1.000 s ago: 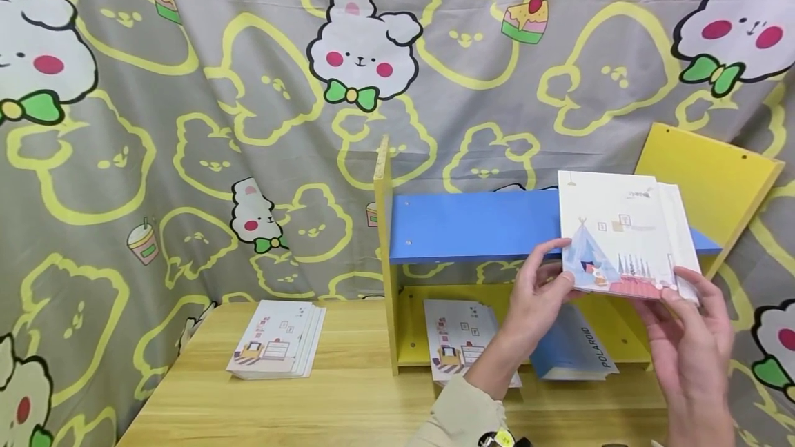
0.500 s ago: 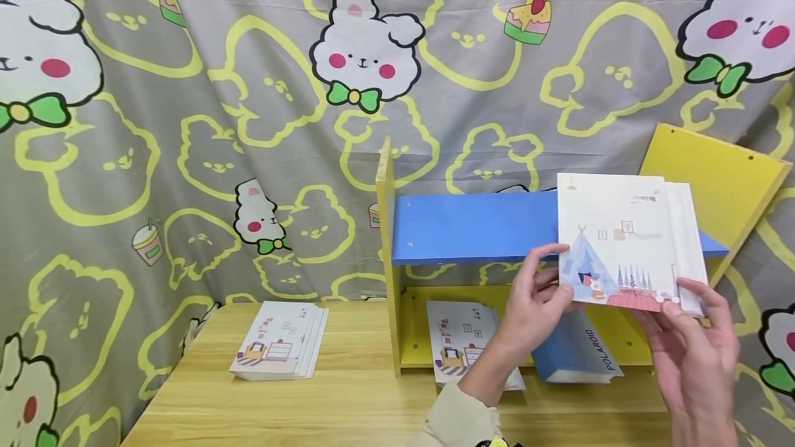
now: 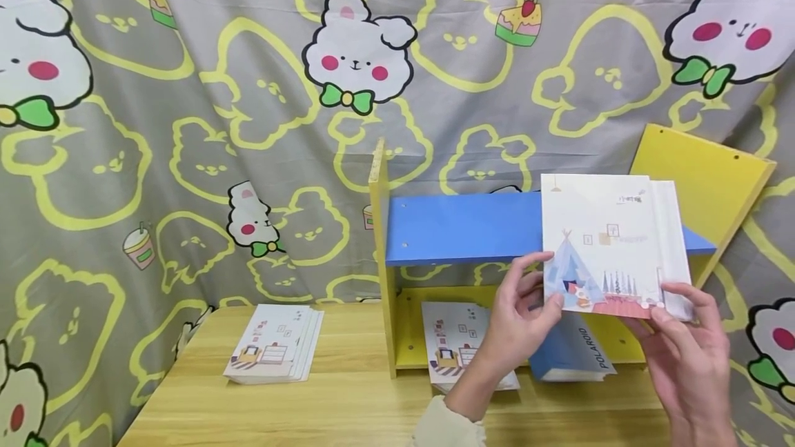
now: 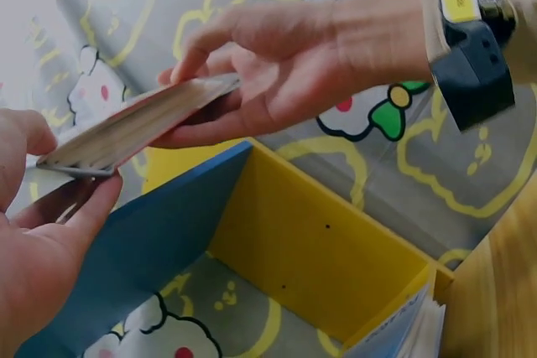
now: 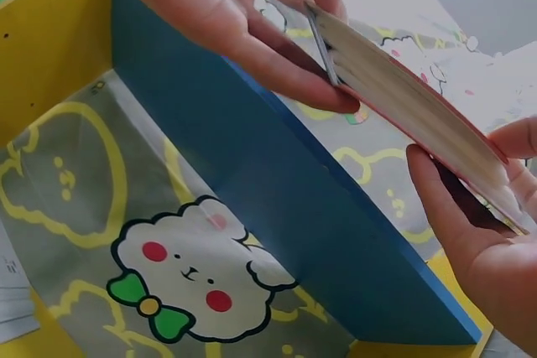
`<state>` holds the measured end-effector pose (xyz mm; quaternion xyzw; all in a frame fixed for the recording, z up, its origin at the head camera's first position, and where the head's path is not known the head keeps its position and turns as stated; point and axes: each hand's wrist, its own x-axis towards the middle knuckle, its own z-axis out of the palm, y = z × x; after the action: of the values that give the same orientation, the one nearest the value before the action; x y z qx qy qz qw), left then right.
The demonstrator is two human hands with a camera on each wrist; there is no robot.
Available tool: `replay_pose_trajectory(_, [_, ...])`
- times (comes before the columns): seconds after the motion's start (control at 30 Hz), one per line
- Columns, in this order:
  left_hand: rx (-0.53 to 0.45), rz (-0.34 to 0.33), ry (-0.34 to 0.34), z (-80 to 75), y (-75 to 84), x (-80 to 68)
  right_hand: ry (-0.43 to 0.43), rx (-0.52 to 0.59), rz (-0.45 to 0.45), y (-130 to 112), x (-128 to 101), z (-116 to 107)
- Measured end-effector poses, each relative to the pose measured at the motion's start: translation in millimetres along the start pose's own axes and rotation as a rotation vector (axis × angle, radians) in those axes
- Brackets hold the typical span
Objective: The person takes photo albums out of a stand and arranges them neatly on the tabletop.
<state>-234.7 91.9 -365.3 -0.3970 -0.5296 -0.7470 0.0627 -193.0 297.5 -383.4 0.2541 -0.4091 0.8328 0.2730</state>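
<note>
A thin stack of white booklets (image 3: 605, 247) with a tent drawing on the cover is held upright in front of the blue board (image 3: 459, 226) of a yellow shelf. My left hand (image 3: 522, 316) pinches its lower left corner, thumb on the cover. My right hand (image 3: 689, 343) grips the lower right corner. The wrist views show the booklets edge-on (image 4: 134, 127) (image 5: 411, 98), held between both hands above the blue board (image 5: 277, 199).
The yellow shelf (image 3: 380, 261) stands on a wooden table (image 3: 348, 405). Its lower level holds more booklets (image 3: 456, 336) and a blue book marked POLAROID (image 3: 574, 354). Another booklet pile (image 3: 273, 343) lies at the table's left. A cartoon curtain (image 3: 248, 123) hangs behind.
Both hands keep hold of the booklets, which sit slightly lower against the blue board. The view has shifted a little.
</note>
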Motion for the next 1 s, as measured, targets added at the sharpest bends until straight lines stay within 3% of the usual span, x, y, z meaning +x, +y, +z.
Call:
replay_pose_trajectory(0.13, [0.033, 0.040, -0.015, -1.4, 2.4, -3.5, -0.046, 0.001, 0.008, -2, -3, -3])
replay_pose_trajectory(0.47, [0.078, 0.118, -0.041, -5.2, 2.2, -10.6, -0.070, -0.066, 0.028, -10, -5, -8])
replay_pose_trajectory(0.73, [0.055, 0.116, -0.048, -11.0, -1.3, -18.2, -0.090, -0.237, 0.112, -17, -6, -13])
replay_pose_trajectory(1.0, [0.026, 0.110, -0.024, -20.2, -5.9, -28.9, -0.181, -0.272, 0.124, -13, -5, -16])
